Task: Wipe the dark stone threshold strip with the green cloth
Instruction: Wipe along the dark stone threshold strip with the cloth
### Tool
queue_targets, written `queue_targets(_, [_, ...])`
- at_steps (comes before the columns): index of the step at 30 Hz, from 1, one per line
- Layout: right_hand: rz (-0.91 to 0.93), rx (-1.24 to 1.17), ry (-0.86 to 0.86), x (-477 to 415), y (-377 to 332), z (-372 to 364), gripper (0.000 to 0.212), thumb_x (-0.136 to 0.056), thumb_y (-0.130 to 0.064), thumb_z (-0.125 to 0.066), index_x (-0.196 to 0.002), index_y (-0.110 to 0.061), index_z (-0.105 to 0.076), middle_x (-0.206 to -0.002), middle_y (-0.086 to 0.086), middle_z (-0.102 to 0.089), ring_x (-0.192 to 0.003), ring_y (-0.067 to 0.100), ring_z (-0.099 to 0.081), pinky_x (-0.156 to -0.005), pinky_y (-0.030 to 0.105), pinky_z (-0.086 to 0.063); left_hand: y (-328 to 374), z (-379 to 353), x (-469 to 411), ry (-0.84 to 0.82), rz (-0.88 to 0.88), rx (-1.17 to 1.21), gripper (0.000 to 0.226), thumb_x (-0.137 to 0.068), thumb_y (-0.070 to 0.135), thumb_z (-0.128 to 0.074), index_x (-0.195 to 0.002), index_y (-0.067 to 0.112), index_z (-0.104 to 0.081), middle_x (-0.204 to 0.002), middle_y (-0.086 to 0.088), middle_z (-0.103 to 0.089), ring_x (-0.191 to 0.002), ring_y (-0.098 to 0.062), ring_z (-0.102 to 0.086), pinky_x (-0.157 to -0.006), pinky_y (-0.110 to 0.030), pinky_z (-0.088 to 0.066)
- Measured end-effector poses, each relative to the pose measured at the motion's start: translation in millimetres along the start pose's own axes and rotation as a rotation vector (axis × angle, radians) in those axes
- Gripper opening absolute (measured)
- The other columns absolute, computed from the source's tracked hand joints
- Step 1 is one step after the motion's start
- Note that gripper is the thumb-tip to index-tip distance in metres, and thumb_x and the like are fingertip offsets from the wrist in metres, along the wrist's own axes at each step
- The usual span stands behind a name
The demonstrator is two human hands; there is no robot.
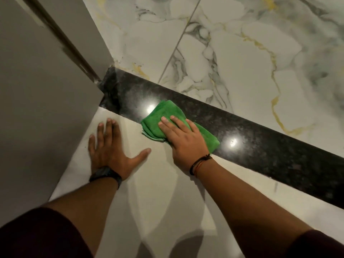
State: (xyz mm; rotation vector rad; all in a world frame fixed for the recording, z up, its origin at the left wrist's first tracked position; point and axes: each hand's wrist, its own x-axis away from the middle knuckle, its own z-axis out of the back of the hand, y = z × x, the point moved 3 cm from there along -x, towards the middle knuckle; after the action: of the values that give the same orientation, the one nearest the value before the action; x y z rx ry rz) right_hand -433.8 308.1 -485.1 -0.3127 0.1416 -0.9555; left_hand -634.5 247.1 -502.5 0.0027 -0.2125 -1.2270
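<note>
The dark stone threshold strip [260,146] runs diagonally from the door frame at upper left down to the right edge, glossy with two light reflections. A folded green cloth [163,114] lies on its left part, overlapping the near edge. My right hand [183,138] presses flat on top of the cloth, fingers pointing up and left, a thread band on the wrist. My left hand [109,151] rests flat, fingers spread, on the pale floor tile just below the strip, a dark watch on its wrist.
A grey door frame and wall [42,94] stand at the left, meeting the strip's left end. White marble-patterned tiles with gold and grey veins [242,53] lie beyond the strip. Pale plain floor tile [158,192] is on the near side.
</note>
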Motion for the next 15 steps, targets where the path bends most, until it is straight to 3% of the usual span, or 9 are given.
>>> queue_targets(3, [-0.08,0.026,0.02,26.7,32.4,10.7,0.073,-0.078,-0.001,-0.053,-0.144,-0.026,-0.032,-0.153,-0.006,-0.032,-0.141,0.017,-0.025,-0.114,0.046,-0.016,-0.1,-0.3,1.6,0.026,-0.006,0.003,0.123,-0.062,0.094,-0.027,-0.153,0.014,-0.004,-0.162,-0.005,-0.008,-0.148,-0.022,0.0,-0.119,-0.049,-0.004])
queue_targets(10, [-0.543,0.029,0.105,4.9,83.9,25.5,0.065,-0.087,-0.009,-0.04,-0.148,-0.02,-0.02,-0.158,-0.001,-0.018,-0.144,0.021,-0.013,-0.115,0.048,-0.009,-5.8,-1.4,-7.4,0.042,-0.015,-0.015,0.117,-0.067,0.094,-0.02,-0.152,0.016,-0.001,-0.162,-0.006,-0.007,-0.147,-0.023,0.001,-0.119,-0.048,-0.002])
queue_targets(15, [-0.335,0.036,0.001,36.1,63.3,26.2,0.077,-0.08,-0.003,-0.043,-0.149,-0.024,-0.016,-0.159,-0.006,-0.014,-0.144,0.016,-0.01,-0.115,0.045,-0.006,7.8,2.4,0.0,0.011,0.123,-0.003,0.118,-0.064,0.095,-0.006,-0.152,0.016,0.005,-0.162,-0.007,0.001,-0.147,-0.025,0.004,-0.118,-0.052,0.0])
